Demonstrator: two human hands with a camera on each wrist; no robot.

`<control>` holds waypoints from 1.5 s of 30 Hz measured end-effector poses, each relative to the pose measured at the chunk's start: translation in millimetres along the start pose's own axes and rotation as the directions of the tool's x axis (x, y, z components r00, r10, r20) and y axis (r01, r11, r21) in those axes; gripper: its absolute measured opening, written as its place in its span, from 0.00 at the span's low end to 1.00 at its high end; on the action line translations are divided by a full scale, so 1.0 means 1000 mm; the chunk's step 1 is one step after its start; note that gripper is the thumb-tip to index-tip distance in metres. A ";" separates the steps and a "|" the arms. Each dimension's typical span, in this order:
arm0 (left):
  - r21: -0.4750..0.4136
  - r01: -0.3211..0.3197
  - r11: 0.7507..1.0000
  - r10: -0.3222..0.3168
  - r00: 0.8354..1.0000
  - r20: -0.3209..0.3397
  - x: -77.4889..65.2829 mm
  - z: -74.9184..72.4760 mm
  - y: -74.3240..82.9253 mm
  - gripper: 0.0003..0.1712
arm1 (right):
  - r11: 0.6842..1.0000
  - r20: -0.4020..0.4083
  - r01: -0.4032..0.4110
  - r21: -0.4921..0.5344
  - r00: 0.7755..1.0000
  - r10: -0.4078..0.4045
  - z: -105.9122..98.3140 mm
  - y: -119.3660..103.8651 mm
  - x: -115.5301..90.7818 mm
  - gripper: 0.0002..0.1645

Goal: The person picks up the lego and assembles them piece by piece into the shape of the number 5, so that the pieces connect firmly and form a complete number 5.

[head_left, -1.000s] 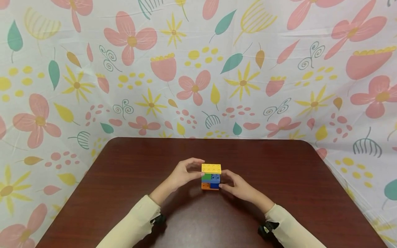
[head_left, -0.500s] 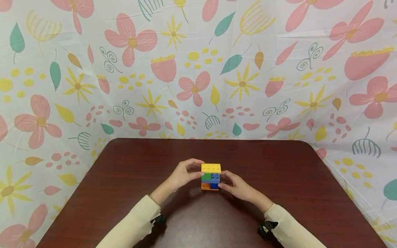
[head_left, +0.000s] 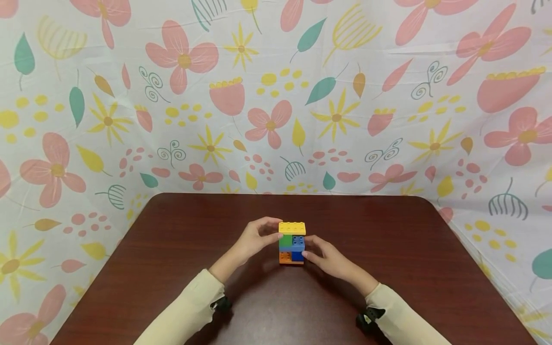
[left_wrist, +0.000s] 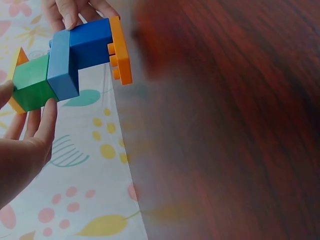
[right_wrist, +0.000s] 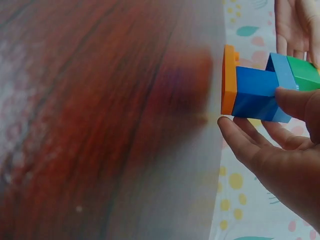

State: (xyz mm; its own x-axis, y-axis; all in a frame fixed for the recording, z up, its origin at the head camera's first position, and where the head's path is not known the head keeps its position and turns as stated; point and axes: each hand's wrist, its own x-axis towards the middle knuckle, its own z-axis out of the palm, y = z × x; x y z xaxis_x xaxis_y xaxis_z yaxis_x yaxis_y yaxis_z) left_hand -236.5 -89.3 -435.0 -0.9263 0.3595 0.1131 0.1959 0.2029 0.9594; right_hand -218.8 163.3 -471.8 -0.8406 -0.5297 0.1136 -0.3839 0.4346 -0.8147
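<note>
A small stack of toy building bricks is between my hands in the head view. From the top it has a yellow brick (head_left: 292,228), a green brick (head_left: 285,240), a light blue brick (left_wrist: 61,65), a dark blue brick (head_left: 297,256) and a flat orange brick (right_wrist: 229,82) at the bottom. My left hand (head_left: 252,239) grips the upper part, thumb near the yellow and green bricks. Lower down, my right hand (head_left: 329,258) holds the stack, its thumb on the blue bricks. In both wrist views a gap shows between the orange brick and its blurred reflection on the tabletop.
The dark, glossy wooden table (head_left: 194,215) reaches back to a white cloth (head_left: 258,158) with a flower and leaf print. Black wrist straps (head_left: 372,316) circle both forearms below the pale sleeves (head_left: 185,306).
Both hands have moved up slightly with the stack. Its yellow top is higher in the head view, and more of the front of the stack shows.
</note>
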 end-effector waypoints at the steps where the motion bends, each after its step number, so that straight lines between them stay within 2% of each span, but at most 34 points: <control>1: -0.001 0.000 1.000 0.000 1.000 -0.003 0.001 0.000 0.001 0.21 | 1.000 -0.007 -0.009 -0.001 1.000 0.009 0.000 -0.001 0.000 0.24; 4: 0.003 0.003 1.000 -0.003 1.000 -0.018 0.003 0.001 0.002 0.21 | 0.999 -0.028 -0.041 0.016 0.999 0.041 0.000 -0.003 0.000 0.25; 10: -0.005 -0.005 1.000 0.005 0.999 -0.052 0.005 0.003 0.006 0.20 | 0.985 -0.031 -0.093 0.148 0.995 0.099 0.000 -0.012 -0.002 0.26; 16: -0.027 -0.012 1.000 0.010 0.998 -0.069 0.002 0.004 0.027 0.21 | 0.972 -0.053 -0.105 0.210 0.991 0.119 -0.001 -0.011 0.000 0.27; 18: -0.048 -0.006 0.999 0.003 0.997 -0.071 0.005 0.004 0.025 0.22 | 0.967 -0.065 -0.120 0.224 0.988 0.138 -0.001 -0.013 0.001 0.27; 22: -0.111 0.001 0.994 -0.010 0.996 -0.086 0.016 0.004 0.011 0.23 | 0.954 -0.093 -0.147 0.260 0.980 0.176 0.001 -0.017 0.002 0.28; 25: -0.145 -0.008 0.989 -0.007 0.994 -0.105 0.021 0.005 0.008 0.23 | 0.948 -0.116 -0.168 0.271 0.972 0.205 0.002 -0.020 0.004 0.28; 37: -0.156 0.016 0.988 -0.041 0.986 -0.161 0.033 0.008 0.005 0.17 | 0.928 -0.171 -0.217 0.304 0.945 0.277 0.007 -0.022 0.011 0.28; 45: -0.176 0.046 0.983 -0.077 0.982 -0.171 0.042 0.007 -0.003 0.18 | 0.910 -0.170 -0.243 0.335 0.935 0.312 0.006 -0.021 0.018 0.28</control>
State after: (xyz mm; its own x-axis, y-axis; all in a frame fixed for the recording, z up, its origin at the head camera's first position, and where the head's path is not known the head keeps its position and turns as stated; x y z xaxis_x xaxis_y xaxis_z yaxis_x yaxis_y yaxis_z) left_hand -273.3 -68.4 -435.2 -0.9799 0.1820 0.0815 0.0931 0.0562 0.9941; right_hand -223.1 140.3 -456.2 -0.9704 -0.2359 -0.0518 -0.0169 0.2803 -0.9598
